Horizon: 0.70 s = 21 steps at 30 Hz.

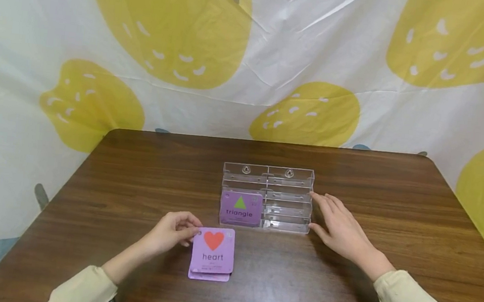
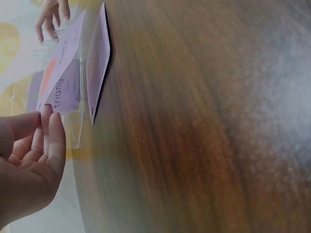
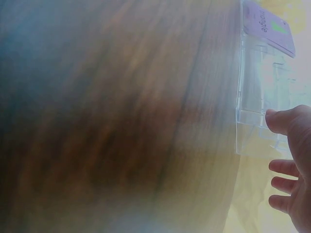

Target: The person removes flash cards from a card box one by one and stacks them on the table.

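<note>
My left hand (image 1: 174,230) pinches the upper left edge of a purple heart flash card (image 1: 212,262). In the left wrist view that card is lifted apart from the purple cards (image 2: 99,63) lying on the table beneath it. A clear plastic tiered card rack (image 1: 286,211) stands behind, with two columns of pockets. In its front left pocket sits a purple triangle card (image 1: 240,215). My right hand (image 1: 342,230) touches the rack's right side with thumb and fingertips, its fingers fairly straight. The right wrist view shows the thumb against the clear plastic.
The brown wooden table (image 1: 140,174) has a rounded far edge. Behind it hangs a white cloth (image 1: 210,112) printed with yellow fruit. Dark devices are strapped at both wrists, by the cream sleeves.
</note>
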Tool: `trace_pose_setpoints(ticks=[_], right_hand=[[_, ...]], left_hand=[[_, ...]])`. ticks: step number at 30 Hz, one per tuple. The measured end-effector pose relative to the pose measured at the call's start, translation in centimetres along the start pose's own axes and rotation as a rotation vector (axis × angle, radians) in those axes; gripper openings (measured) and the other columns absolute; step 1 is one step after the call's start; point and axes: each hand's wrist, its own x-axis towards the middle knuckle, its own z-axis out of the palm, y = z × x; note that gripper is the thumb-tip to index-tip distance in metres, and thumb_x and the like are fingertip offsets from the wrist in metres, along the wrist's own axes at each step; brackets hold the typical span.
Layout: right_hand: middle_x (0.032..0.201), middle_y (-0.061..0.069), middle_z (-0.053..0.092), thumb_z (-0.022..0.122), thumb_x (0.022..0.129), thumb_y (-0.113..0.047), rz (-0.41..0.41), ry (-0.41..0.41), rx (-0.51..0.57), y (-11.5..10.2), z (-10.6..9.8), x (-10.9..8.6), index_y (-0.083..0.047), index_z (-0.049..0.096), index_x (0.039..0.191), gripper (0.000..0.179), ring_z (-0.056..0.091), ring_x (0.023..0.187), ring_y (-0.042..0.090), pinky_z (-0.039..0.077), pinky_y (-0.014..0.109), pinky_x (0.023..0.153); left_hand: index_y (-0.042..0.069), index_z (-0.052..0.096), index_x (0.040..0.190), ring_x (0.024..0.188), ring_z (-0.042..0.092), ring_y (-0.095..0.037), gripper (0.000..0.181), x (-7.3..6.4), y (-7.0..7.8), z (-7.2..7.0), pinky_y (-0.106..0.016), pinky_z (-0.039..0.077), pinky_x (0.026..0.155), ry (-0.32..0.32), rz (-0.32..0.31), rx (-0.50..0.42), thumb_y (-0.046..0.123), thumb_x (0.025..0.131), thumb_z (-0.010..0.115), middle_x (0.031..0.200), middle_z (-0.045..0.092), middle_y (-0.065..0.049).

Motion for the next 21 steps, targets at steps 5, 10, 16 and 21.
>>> trace_pose_setpoints(ticks=[5, 10, 16, 21], right_hand=[[0.125, 0.021, 0.048, 0.073, 0.075, -0.016, 0.003, 0.001, -0.002, -0.01, 0.02, 0.01, 0.004, 0.037, 0.131, 0.069, 0.042, 0.115, 0.042, 0.032, 0.050, 0.097], [0.125, 0.021, 0.048, 0.073, 0.075, -0.017, 0.007, -0.001, -0.001, 0.03, 0.06, -0.02, 0.003, 0.037, 0.131, 0.069, 0.042, 0.115, 0.042, 0.033, 0.050, 0.097], [0.126, 0.020, 0.047, 0.072, 0.075, -0.017, 0.007, -0.008, 0.003, 0.03, 0.05, -0.05, 0.003, 0.036, 0.131, 0.069, 0.042, 0.115, 0.041, 0.032, 0.050, 0.098], [0.126, 0.021, 0.047, 0.072, 0.076, -0.016, 0.010, -0.013, 0.006, -0.01, 0.05, -0.03, 0.004, 0.036, 0.132, 0.069, 0.042, 0.115, 0.042, 0.032, 0.050, 0.098]], left_hand=[[-0.014, 0.055, 0.099, 0.066, 0.057, -0.013, 0.019, -0.06, -0.27, -0.10, -0.028, 0.053, 0.060, -0.011, -0.040, -0.015, 0.001, 0.087, 0.055, 0.076, 0.061, -0.011], [-0.012, 0.056, 0.099, 0.066, 0.057, -0.013, 0.019, -0.17, -0.50, -0.20, -0.029, 0.053, 0.060, -0.029, -0.081, -0.015, 0.002, 0.087, 0.055, 0.077, 0.062, -0.009], [-0.012, 0.056, 0.098, 0.064, 0.056, -0.012, 0.018, -0.24, -0.69, -0.12, -0.027, 0.052, 0.058, -0.053, -0.093, 0.004, 0.001, 0.087, 0.055, 0.079, 0.064, -0.012], [-0.012, 0.057, 0.098, 0.062, 0.057, -0.012, 0.017, -0.15, -0.76, -0.01, -0.025, 0.051, 0.055, -0.053, -0.094, 0.034, 0.001, 0.087, 0.055, 0.079, 0.064, -0.013]])
